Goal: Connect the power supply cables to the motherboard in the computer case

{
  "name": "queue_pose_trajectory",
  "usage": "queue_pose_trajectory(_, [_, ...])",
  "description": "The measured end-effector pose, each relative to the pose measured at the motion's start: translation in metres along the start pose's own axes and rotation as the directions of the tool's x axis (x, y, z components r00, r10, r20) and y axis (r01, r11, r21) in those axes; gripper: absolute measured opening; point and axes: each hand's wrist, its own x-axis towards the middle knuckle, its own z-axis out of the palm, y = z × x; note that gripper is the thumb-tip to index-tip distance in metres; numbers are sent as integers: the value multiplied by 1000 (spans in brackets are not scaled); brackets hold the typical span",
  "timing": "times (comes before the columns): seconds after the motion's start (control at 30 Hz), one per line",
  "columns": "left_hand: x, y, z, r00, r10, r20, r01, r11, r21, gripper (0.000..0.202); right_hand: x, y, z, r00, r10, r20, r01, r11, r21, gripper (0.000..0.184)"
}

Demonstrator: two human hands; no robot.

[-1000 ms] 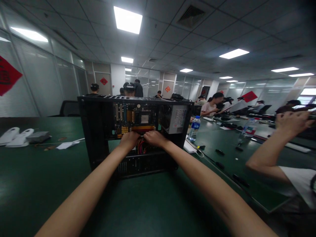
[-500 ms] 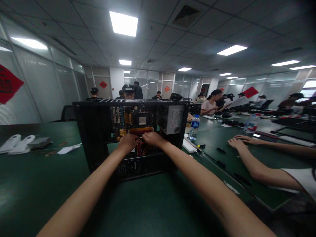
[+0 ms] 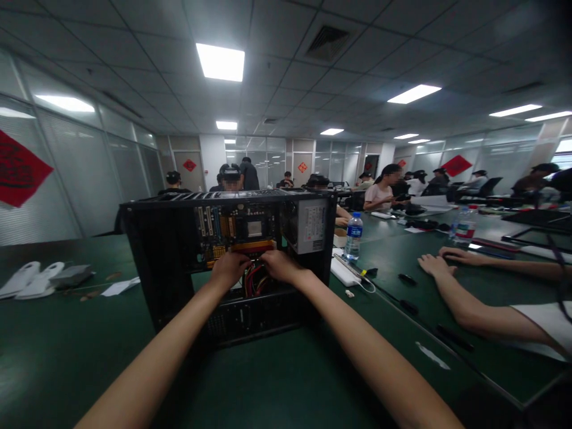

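A black open computer case (image 3: 140, 250) stands upright on the green table, its inside facing me. Mounted in it are a motherboard (image 3: 236, 226) with a silver square in its socket and a power supply (image 3: 311, 226) at the upper right. Both hands are inside the case, just under the motherboard's orange slots (image 3: 252, 245). My left hand (image 3: 229, 269) and my right hand (image 3: 281, 265) are closed, fingertips pinched close together at the top of a bundle of red and dark cables (image 3: 254, 280). What lies between the fingertips is too small to make out.
Right of the case stand a water bottle (image 3: 354, 235) and a white power strip (image 3: 344, 269). Another person's hands (image 3: 440, 265) rest on the table farther right. White plastic parts (image 3: 36, 280), a grey block (image 3: 71, 276) and paper (image 3: 120, 286) lie at left.
My view has tilted up slightly. My hands have come a little apart at the fingertips, and more of the cables shows between them.
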Motion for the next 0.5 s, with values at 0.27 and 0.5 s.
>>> queue_pose_trajectory(0.27, [-1, 6, -2, 999, -12, 30, 12, 999, 31, 29, 7, 3, 6, 992, 119, -37, -118, 993, 12, 25])
queue_pose_trajectory(0.5, [-2, 7, -11, 1000, -17, -15, 18, 999, 28, 30, 6, 1, 2, 991, 132, 6, -132, 991, -28, 24])
